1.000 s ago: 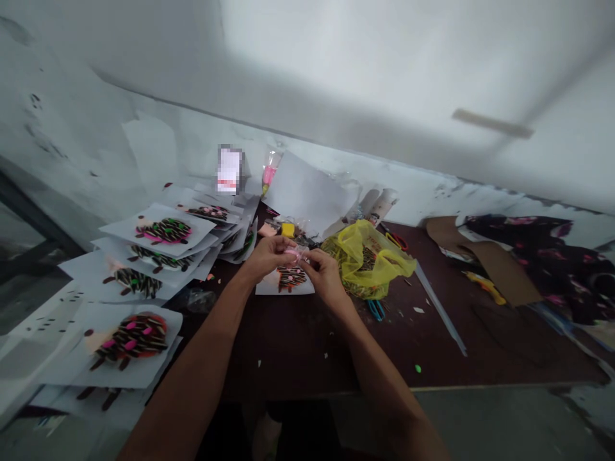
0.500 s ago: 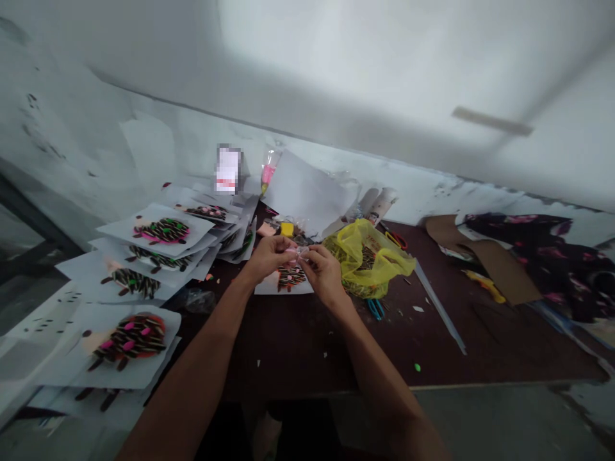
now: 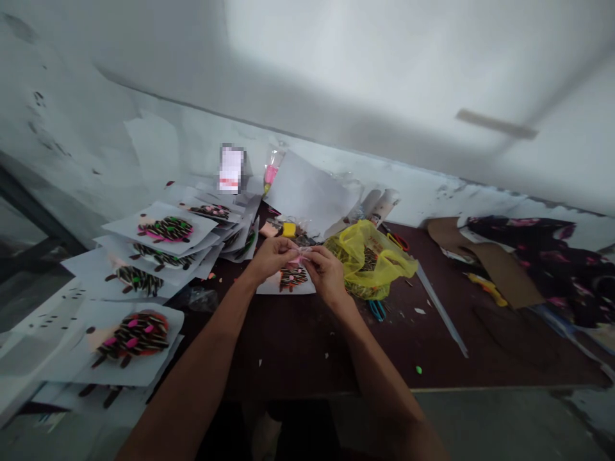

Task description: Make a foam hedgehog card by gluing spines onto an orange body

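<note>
Pale, scuffed wall (image 3: pixel 192 141) rises beyond the fingers (image 3: pixel 284 246), and a dark tabletop (image 3: pixel 298 333) spreads out below and around them. Well off to the left of the fingers lies a loose stack of picture sheets (image 3: pixel 199 225), each visible hedgehog striped in brown. Far to the right sits a dark flowered cloth (image 3: pixel 528 250). A large white sheet (image 3: pixel 312 195) leans behind the fingers, and a yellow bag (image 3: pixel 350 240) of short brown sticks stands just to their right. Right beneath them, partly covered, is a smaller hedgehog picture (image 3: pixel 293 277) on white paper. Teal-handled scissors (image 3: pixel 377 310) lie nearer the person, to the right.

Both the left hand (image 3: pixel 271 257) and the right hand (image 3: pixel 329 269) are pinching a small pink packet (image 3: pixel 296 258) in clear plastic, fingertips nearly meeting above the picture. Compared with half a second ago, the hands hold the same spot; only the pink seems to sit a touch lower between the fingertips, with the film gathered above it. That suggests the packet is still being worked, and the picture below looks unchanged. Whether the plastic is torn cannot be told.
</note>
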